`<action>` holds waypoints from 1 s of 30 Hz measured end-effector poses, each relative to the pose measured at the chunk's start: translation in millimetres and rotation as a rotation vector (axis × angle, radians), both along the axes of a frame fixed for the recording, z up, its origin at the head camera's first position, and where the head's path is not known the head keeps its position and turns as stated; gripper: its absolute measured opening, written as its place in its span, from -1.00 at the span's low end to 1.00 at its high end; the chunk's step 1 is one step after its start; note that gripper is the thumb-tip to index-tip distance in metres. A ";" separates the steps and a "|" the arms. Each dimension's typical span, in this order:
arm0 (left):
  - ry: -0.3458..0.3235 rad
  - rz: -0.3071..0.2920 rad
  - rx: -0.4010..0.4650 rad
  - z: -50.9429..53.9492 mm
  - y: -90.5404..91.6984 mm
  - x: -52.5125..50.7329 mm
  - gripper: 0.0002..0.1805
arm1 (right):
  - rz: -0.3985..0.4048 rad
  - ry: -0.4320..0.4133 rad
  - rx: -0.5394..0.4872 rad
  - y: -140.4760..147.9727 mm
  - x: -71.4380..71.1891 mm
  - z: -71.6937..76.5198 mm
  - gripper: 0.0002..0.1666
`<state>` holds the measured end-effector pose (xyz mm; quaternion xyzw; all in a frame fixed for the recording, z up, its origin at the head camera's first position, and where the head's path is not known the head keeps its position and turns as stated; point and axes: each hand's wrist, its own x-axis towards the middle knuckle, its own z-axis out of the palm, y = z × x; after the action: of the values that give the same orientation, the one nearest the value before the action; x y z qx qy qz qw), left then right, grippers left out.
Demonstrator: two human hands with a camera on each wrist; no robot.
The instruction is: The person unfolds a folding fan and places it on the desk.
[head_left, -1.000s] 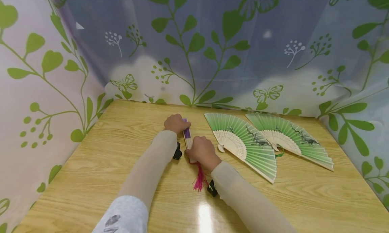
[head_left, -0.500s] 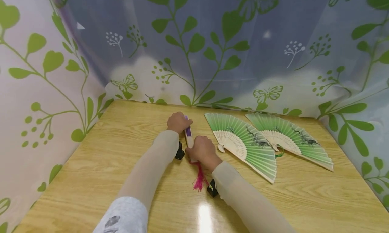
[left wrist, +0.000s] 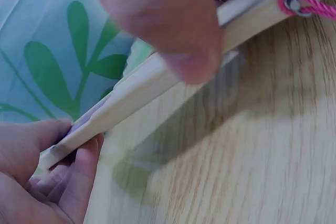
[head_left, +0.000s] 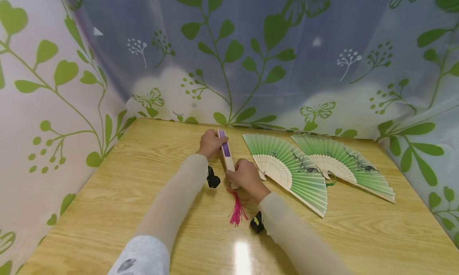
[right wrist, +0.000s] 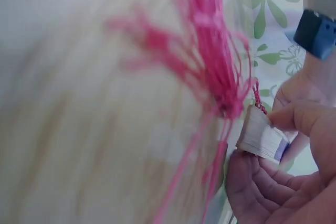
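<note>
A folded hand fan with pale ribs and a purple strip is held between both hands, raised off the table as its shadow in the left wrist view shows. My left hand pinches the far, purple end, thumb on one face and fingers under the other. Nearer me, my right hand grips the ribs by the rivet end, thumb on top and fingers beneath. From that end a pink tassel hangs on a cord, its strands large and blurred in the right wrist view.
Two green fans lie spread on the wooden table to the right, the nearer fan close by my right hand and partly over the farther fan. A patterned cloth stands along the back and sides.
The folded fan has been lifted and shifted slightly right, its purple side showing more. Both hands have moved with it, still gripping. The green fans stay put.
</note>
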<state>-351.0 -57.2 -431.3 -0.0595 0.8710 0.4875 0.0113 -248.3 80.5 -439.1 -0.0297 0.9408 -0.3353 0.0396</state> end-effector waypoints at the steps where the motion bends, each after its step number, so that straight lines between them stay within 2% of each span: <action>1: -0.008 -0.001 0.038 0.0 -0.5 0.5 -0.70 | 0.000 -0.013 -0.017 1.7 -0.6 0.2 -0.72; 6: -0.048 -0.033 0.250 3.4 0.2 3.9 -0.69 | 0.021 -0.100 -0.144 11.6 -3.6 1.2 -0.70; 10: -0.065 -0.074 0.349 12.4 2.1 8.4 -0.68 | 0.051 -0.184 -0.283 21.2 -4.1 4.9 -0.69; 15: -0.073 -0.120 0.401 25.9 5.9 18.2 -0.67 | 0.137 -0.306 -0.478 32.0 -0.1 8.5 -0.73; 20: -0.096 -0.167 0.427 31.8 7.8 26.5 -0.62 | 0.235 -0.416 -0.659 42.4 5.7 8.0 -0.67; 25: -0.141 -0.225 0.494 35.3 7.4 37.7 -0.61 | 0.297 -0.482 -0.736 53.1 13.9 10.0 -0.62; 30: -0.173 -0.282 0.565 38.5 8.3 53.3 -0.63 | 0.330 -0.469 -0.790 60.0 24.3 11.5 -0.57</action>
<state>-297.6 -48.8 -392.8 0.0261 0.6967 0.6967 0.1687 -224.0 140.5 -427.6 -0.1147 0.6903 -0.6535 0.2886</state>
